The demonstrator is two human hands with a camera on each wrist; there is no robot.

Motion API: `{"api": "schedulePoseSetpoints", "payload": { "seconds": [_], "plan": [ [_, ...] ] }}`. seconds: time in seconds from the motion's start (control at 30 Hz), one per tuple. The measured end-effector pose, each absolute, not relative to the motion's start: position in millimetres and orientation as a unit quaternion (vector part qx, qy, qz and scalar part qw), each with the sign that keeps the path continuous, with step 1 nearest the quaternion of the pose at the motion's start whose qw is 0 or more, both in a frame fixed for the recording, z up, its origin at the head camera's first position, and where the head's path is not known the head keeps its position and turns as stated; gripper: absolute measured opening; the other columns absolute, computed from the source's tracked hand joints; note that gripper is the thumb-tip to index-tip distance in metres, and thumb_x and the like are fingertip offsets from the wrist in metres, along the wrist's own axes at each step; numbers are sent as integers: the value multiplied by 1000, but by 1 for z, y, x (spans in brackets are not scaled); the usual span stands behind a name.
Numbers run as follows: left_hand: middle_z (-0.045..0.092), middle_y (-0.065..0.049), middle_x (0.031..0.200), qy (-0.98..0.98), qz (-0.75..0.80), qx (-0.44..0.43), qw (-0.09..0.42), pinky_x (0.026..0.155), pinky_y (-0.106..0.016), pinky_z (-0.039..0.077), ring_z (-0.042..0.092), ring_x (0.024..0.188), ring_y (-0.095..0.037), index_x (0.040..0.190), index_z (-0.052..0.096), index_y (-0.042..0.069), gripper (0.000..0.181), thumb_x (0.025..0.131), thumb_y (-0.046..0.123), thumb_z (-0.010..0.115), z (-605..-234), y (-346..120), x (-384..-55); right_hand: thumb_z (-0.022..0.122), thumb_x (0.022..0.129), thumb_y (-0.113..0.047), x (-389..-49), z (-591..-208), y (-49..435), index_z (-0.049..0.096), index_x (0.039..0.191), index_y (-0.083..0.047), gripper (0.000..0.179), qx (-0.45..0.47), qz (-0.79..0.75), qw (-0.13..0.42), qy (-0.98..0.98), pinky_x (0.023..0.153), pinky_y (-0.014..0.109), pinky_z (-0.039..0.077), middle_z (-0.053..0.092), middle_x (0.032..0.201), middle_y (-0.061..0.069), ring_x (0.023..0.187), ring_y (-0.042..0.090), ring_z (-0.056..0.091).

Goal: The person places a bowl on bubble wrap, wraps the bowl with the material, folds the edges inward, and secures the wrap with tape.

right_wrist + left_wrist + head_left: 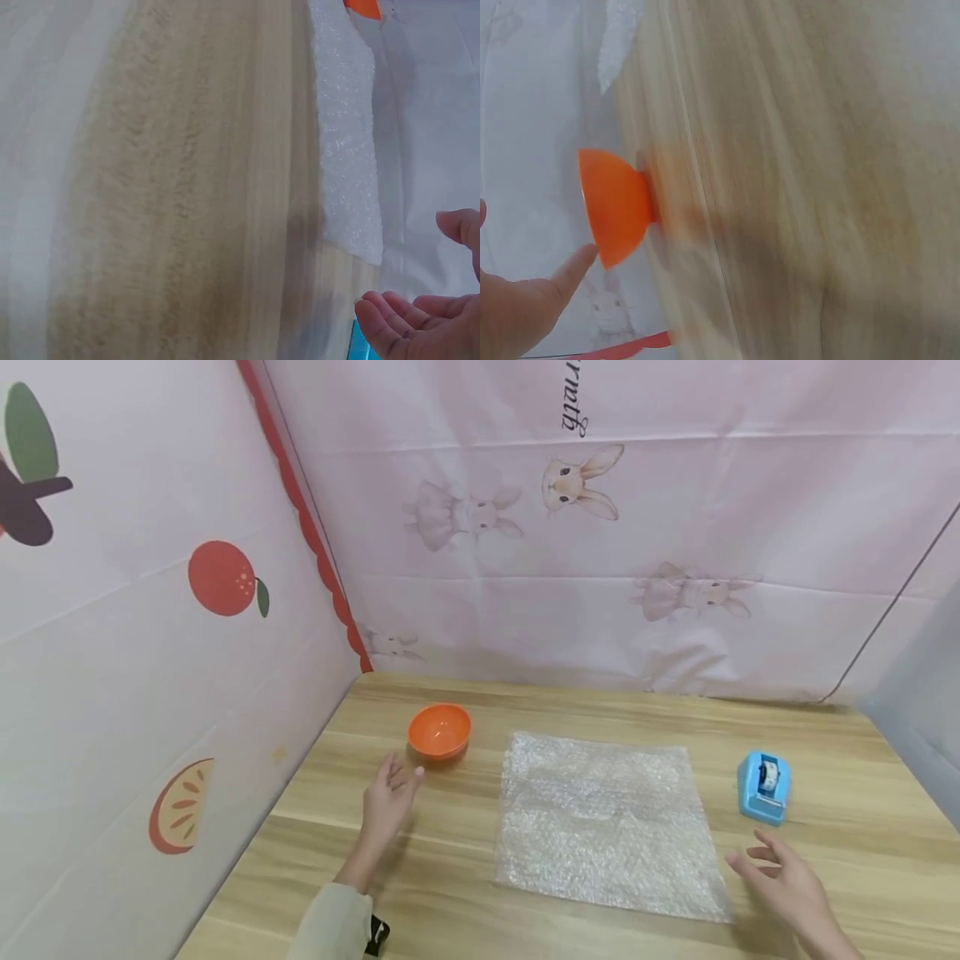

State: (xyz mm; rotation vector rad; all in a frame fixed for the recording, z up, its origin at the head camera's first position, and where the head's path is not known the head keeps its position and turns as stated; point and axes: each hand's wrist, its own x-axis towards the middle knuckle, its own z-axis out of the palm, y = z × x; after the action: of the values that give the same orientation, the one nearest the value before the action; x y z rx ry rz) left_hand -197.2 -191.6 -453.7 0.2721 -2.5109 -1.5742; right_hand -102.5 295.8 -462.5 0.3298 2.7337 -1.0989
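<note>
An orange bowl [439,732] stands upright at the back left of the wooden table. Just in front of it my left hand [387,799] hovers with loosely bent fingers and holds nothing. In the left wrist view the thumb appears close to the rim of the bowl [615,210]; whether it touches cannot be told there, but the head view shows a gap. A sheet of bubble wrap [607,827] lies flat in the middle. Beyond its right front corner my right hand [787,887] is held above the table, fingers relaxed, nothing in it. A blue tape dispenser [765,787] sits behind that hand.
The wooden table [450,860] meets a fruit-print wall covering [225,693] on the left and a pink rabbit-print one [525,627] at the back. A roll of tape [768,774] sits in the dispenser. A dark band [377,935] shows by the left sleeve.
</note>
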Motion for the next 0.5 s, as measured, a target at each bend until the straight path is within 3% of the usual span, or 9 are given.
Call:
{"api": "schedulePoseSetpoints", "payload": {
  "seconds": [0.23, 0.5],
  "plan": [
    [45, -25, 136, -814, -563, 122, 70, 99, -45, 44, 49, 121, -38, 143, 26, -1, 71, 90, 34, 57, -459, -194, -213, 54, 92, -33, -101, -470, 297, 31, 130, 19, 69, 120, -356, 101, 921, 78, 43, 51, 54, 115, 36, 102, 45, 57],
    [47, -26, 133, -799, -575, 161, 64, 100, -47, 42, 49, 120, -39, 143, 27, 1, 67, 92, 35, 54, -469, -195, -227, 56, 89, -35, -104, -477, 296, 36, 126, 19, 68, 126, -354, 117, 919, 72, 39, 49, 54, 111, 37, 96, 42, 57]
  ]
}}
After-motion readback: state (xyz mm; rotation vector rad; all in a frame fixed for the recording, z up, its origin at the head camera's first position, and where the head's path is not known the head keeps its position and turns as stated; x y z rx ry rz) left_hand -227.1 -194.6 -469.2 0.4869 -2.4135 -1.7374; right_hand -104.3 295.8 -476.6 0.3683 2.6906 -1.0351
